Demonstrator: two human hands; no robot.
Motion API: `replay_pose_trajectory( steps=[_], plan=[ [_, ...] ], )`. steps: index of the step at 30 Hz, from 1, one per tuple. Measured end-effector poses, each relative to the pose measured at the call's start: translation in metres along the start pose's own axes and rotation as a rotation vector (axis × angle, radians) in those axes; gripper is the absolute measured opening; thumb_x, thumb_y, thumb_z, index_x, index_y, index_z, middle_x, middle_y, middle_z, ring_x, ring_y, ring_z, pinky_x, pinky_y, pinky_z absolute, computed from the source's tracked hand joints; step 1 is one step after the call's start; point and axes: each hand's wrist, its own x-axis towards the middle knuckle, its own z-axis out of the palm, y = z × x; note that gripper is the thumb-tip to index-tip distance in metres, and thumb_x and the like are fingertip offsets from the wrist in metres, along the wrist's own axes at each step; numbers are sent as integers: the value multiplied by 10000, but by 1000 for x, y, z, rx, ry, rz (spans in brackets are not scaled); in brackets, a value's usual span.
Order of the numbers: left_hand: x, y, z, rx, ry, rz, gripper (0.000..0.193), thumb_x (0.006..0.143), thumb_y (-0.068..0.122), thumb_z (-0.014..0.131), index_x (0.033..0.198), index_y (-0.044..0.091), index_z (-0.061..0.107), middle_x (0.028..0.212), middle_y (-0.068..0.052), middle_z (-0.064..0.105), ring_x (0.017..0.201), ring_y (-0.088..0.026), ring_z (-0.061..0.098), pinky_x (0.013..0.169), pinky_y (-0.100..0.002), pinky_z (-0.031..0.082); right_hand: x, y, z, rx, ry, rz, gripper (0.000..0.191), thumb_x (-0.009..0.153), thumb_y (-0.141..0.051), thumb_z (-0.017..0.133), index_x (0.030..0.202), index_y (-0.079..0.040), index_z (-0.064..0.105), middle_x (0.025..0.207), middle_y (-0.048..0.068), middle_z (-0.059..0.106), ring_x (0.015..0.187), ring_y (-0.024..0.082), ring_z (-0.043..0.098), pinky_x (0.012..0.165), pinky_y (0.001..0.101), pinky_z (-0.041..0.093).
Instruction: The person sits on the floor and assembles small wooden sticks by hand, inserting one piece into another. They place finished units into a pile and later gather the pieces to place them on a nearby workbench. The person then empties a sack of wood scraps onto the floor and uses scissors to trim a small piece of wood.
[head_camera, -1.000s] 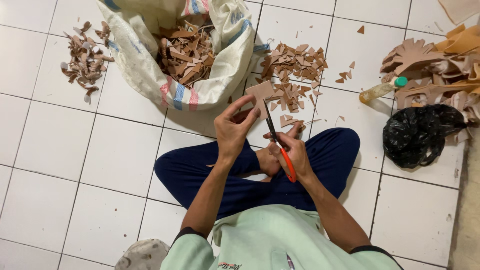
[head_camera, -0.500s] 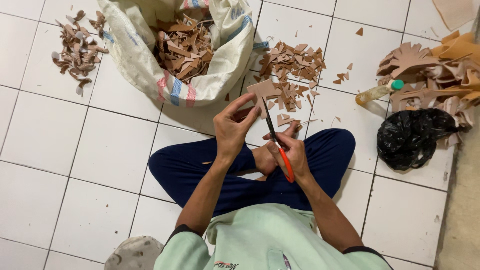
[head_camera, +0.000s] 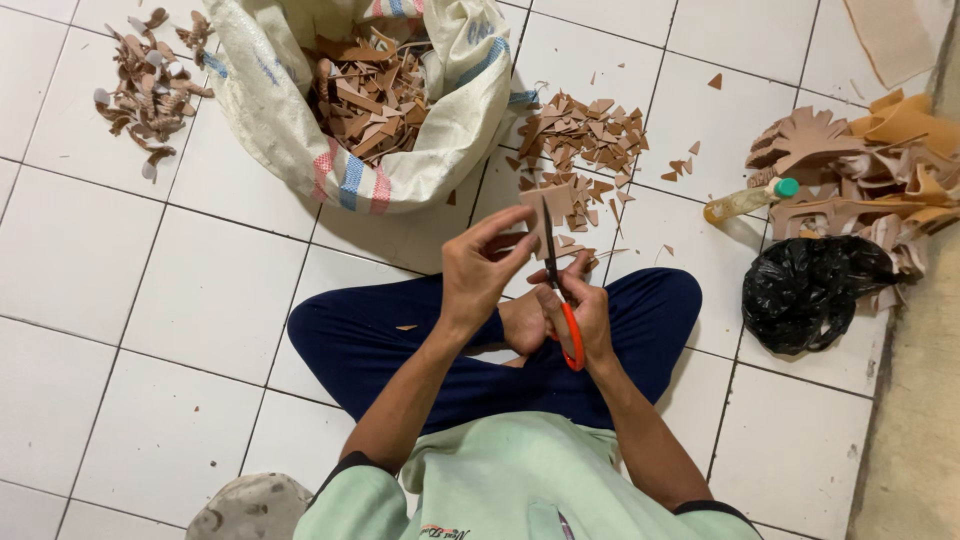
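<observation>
Head view is showing white floor tiles (head_camera: 120, 250), a sack (head_camera: 440, 140) holding brown scraps, and a black bag (head_camera: 800, 300). Left hand (head_camera: 480, 270) is pinching a brown piece (head_camera: 552, 205) over the lap; right hand (head_camera: 580, 315) is gripping scissors (head_camera: 558, 285), cutting it.

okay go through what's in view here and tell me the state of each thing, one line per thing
left hand: pinching the brown piece by its edge
right hand: gripping the scissors
scissors: upright, blades at the piece
brown piece: held above the lap
woven sack: open, scraps inside
scrap pile: loose on the tiles
bottle: lying down, green cap on
black bag: crumpled on the floor
</observation>
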Motion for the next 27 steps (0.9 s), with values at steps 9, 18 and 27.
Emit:
replay_pose_trajectory(
  steps=[9,18,27],
  plan=[
    [-2,3,1,24,-4,-85,360,899,41,774,1253,19,714,1229,-123,749,1001,-179,773,839,-283,663,-9,2,3,243,10,137,431,969,-414,700,858,0,650,521,-40,481,374,42,394,335,209,301],
    [6,-27,-4,-68,66,-39,555,822,11,775,1323,-3,538,1087,-73,656,933,-139,699,778,-274,618,3,13,2,217,92,177,400,963,-366,726,998,20,629,575,-30,485,409,46,409,360,217,320],
    [25,-61,-23,-249,155,-229,288,934,75,762,1171,-81,715,1016,-104,754,924,-166,734,838,-282,625,-1,11,-1,94,38,203,408,975,-390,657,1081,2,697,643,33,625,441,72,522,406,234,396]
  ],
)
